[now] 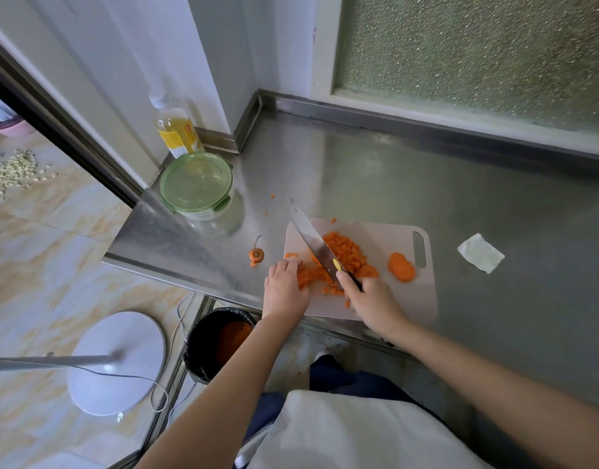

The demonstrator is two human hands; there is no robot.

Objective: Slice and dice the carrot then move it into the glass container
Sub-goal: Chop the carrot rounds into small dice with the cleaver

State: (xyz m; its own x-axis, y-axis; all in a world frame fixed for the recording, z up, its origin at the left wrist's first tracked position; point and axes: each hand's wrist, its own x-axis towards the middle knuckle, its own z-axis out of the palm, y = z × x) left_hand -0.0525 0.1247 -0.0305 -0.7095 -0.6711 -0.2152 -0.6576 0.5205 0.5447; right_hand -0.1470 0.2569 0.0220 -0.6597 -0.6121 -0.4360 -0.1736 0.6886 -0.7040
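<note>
Orange carrot dice (340, 253), broad knife (312, 239), possibly steel

Place: home kitchen.
Signs: steel table (409, 184), cutting board (392, 299) under the fingers (286, 265), oil bottle (176, 130) well beyond them, waste bin (193, 350) below.

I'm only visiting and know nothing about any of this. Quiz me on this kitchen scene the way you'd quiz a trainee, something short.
1. True or false: the green lid sits on the glass container.
2. Which hand grips the knife over the diced carrot? A) left B) right C) neither
3. Fill in: the uncut carrot slices lie on the cutting board's ____ side, near its handle hole.

Key: 1 true. 2 B, the right hand. 3 right.
</note>
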